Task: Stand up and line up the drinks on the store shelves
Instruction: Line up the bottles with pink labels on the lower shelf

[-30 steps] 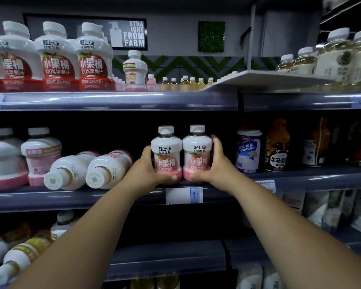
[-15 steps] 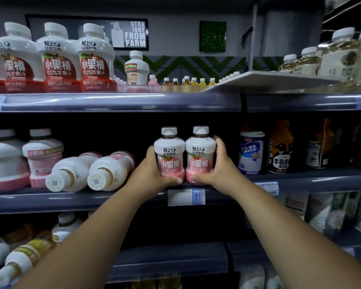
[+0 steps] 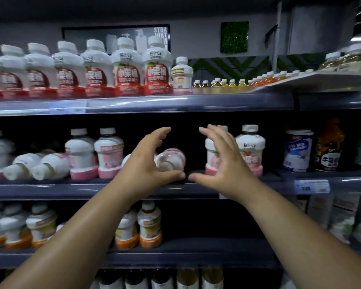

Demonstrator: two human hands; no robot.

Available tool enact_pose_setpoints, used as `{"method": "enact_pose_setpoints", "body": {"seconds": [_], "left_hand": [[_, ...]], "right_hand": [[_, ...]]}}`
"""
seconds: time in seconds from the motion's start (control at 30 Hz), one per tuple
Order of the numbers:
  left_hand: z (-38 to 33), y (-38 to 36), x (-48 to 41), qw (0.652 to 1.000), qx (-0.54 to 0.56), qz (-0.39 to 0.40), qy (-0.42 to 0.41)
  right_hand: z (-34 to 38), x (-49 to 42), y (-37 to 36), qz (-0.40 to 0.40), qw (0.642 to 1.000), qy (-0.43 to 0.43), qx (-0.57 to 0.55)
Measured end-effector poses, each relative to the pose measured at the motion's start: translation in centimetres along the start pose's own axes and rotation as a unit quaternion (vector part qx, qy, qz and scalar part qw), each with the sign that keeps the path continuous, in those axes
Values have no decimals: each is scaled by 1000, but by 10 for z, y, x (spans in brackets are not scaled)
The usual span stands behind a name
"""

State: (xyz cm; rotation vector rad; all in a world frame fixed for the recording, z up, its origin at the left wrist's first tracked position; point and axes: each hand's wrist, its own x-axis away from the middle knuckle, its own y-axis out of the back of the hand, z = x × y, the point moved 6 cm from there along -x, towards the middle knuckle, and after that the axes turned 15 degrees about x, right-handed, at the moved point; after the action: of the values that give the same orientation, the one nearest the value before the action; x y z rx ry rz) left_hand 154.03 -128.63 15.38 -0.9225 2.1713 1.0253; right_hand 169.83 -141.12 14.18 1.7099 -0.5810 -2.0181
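Close in, at the front lip of the middle shelf [image 3: 50,189]: my two grips sit side by side, their thumbs nearly meeting just above the lip.
Left grip [image 3: 146,163]: unclenched and holding nothing. Its fingers arch wide over the toppled bottle [image 3: 171,160] and its thumb lies low by the base. I cannot tell whether skin touches plastic.
Right grip [image 3: 222,163]: also unclenched, with fairly straight, spread fingers in front of the upright pink bottle [image 3: 210,151], not clasping it.
Toppled bottle: lies on its side on the middle shelf with its base turned toward me, inside the span of the left grip. It is blurred.
Upright pair: the upright pink bottle and its neighbour bottle [image 3: 251,147] stand touching or nearly so, to the right of the toppled one.
Left of the gap: two standing bottles [image 3: 109,153], then two fallen bottles [image 3: 50,166] with their caps toward me.
Step in hand: I judge that the pair on the right is set and I am now reaching for the next fallen drink.
Next move: I would close the left grip round the toppled bottle's body and tip it onto its base. Then I would slide it into the gap beside the pair with the label facing out.
Caution: its round side could roll off the lip, and a careless swing could knock the pair over.
Farther up: red-labelled bottles [image 3: 125,69] stand in a row on the top shelf.
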Motion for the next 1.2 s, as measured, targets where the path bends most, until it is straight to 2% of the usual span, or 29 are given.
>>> {"method": "enact_pose_setpoints", "body": {"seconds": [0.17,0.27,0.4,0.53,0.67,0.77,0.9,1.03,1.07,1.2], "left_hand": [[27,47,17,998,-63,12,3],[41,63,22,994,-106,19,-18],[62,68,23,994,-104,40,-5],[68,68,22,989,-134,31,-58],[65,70,15,990,-111,10,-86],[59,76,-4,998,-32,-18,-59],[57,75,-33,995,89,-5,49],[61,76,-55,964,187,-131,138],[63,73,-58,960,193,-134,149],[78,50,-50,967,178,-57,172]], "right_hand": [[46,-16,-51,42,999,20,-7],[55,-17,-76,84,996,-3,16],[57,-17,-81,50,997,-61,10],[55,-16,-71,7,994,-108,6],[51,-24,-61,-18,988,-145,-43],[42,-42,-47,-55,978,-179,-95],[32,-68,-42,-30,968,-227,-107],[16,-78,-54,-21,953,-280,-118],[14,-78,-58,-11,950,-287,-118],[8,-73,-84,56,945,-291,-137]]}}
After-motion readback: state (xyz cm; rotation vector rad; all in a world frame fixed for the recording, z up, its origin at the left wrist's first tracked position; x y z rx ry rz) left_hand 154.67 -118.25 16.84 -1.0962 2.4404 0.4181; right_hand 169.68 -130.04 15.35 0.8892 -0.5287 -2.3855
